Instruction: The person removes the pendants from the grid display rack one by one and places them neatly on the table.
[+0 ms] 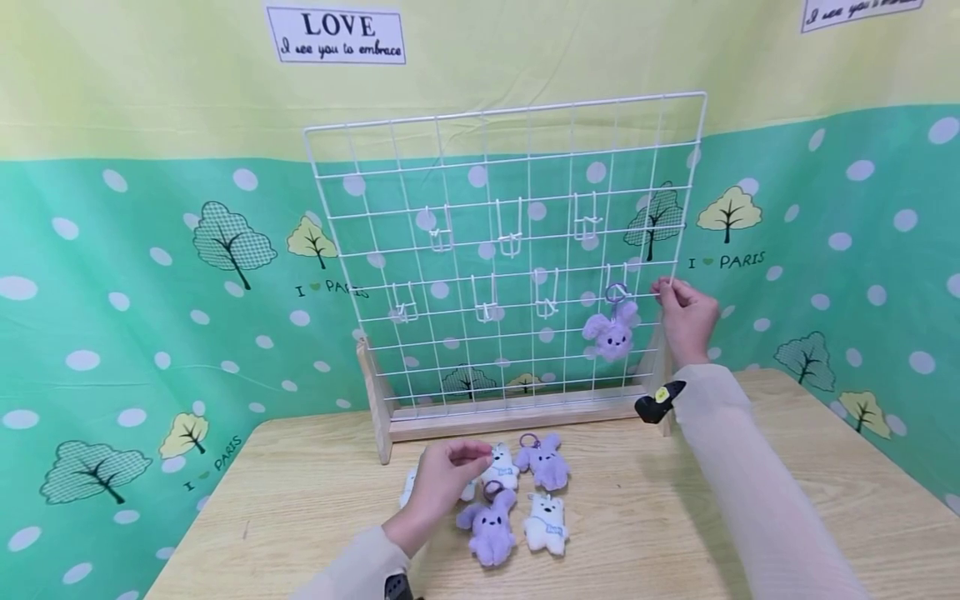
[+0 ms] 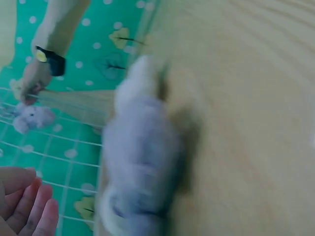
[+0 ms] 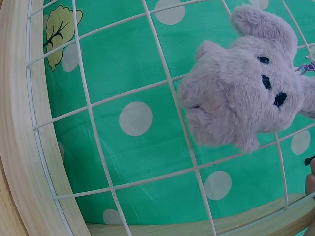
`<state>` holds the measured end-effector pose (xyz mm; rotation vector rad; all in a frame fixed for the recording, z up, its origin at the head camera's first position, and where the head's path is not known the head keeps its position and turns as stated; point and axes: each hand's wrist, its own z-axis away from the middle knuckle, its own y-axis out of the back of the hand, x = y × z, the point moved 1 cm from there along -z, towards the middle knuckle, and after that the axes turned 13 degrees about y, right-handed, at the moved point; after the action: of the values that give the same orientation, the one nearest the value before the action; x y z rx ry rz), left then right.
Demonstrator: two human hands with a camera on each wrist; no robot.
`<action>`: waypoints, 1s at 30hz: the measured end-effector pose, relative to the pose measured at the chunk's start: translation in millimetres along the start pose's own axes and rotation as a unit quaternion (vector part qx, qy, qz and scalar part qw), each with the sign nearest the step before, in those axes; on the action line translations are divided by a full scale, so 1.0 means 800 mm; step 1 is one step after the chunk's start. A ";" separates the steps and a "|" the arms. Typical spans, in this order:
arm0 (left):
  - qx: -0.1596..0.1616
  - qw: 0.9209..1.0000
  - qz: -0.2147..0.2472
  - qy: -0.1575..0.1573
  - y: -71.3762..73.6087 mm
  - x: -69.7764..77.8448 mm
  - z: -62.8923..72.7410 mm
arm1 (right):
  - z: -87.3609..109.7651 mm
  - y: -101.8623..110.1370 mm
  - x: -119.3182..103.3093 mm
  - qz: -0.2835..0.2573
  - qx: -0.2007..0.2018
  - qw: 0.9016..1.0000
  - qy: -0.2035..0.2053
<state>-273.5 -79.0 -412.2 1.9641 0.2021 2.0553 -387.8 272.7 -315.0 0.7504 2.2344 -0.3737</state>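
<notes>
My right hand [image 1: 686, 317] grips the right edge of a white wire grid rack [image 1: 505, 111], just above its wooden side post. A purple bunny plush keychain [image 1: 615, 337] hangs by its ring from a hook beside that hand; it fills much of the right wrist view. Over the table, my left hand [image 1: 442, 483] has loosely bent fingers and holds nothing. Close to it lie a white bear plush keychain [image 1: 500, 472] and another purple bunny keychain [image 1: 491, 533]. In the left wrist view the plushes are blurred.
Several white hooks [image 1: 510, 242] hang in two rows on the grid. One more purple bunny keychain [image 1: 547, 464] and a white bear keychain [image 1: 547, 525] lie on the wooden table [image 1: 645, 517]. Behind the rack hangs a green and yellow printed cloth [image 1: 150, 225].
</notes>
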 end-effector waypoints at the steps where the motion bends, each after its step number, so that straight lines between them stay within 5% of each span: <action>1: -0.001 1.000 0.003 -0.001 -0.001 0.006 -0.002 | 0.000 0.000 0.000 0.001 0.000 1.000 -0.001; 18: -0.035 0.995 0.082 -0.042 -0.055 0.129 -0.038 | -0.002 0.000 -0.006 -0.004 -0.011 1.000 -0.024; 30: -0.003 0.991 0.126 -0.050 -0.101 0.165 -0.077 | 0.000 0.000 -0.002 -0.002 -0.002 1.000 -0.005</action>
<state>-329.4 43.2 -314.5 2.1798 -0.0797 2.0924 -386.8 272.2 -314.0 0.7409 2.2261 -0.3753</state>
